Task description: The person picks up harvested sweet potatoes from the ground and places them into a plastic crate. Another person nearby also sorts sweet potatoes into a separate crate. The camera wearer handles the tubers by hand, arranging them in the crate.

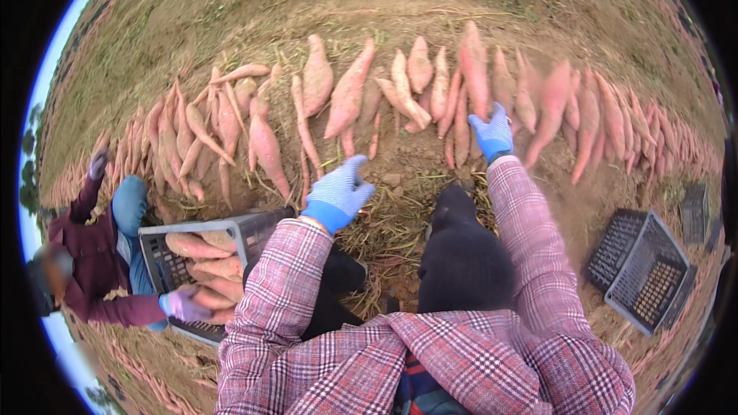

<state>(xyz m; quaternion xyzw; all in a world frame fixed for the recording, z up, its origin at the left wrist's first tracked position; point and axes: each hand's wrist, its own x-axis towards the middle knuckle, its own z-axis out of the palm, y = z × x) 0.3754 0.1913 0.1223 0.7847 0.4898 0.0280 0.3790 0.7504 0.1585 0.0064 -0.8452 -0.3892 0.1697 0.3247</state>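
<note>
A long row of sweet potatoes [346, 95] lies on the soil, curving across the view in front of me. My right hand [494, 131], in a blue knit glove, is at the lower end of a large pink sweet potato [474, 66], fingers around its tip. My left hand [338, 193], gloved the same way, hovers over dirt and dry stems with thumb and forefinger apart, holding nothing. Left of it stands a tilted plastic crate [235, 229] partly filled with sweet potatoes [222, 268].
A co-worker [95, 248] in a dark red top crouches at the left, one gloved hand in the crate and the other near the row. Open black crates [648, 276] stand at the right. Dry vines [392, 242] lie between my legs.
</note>
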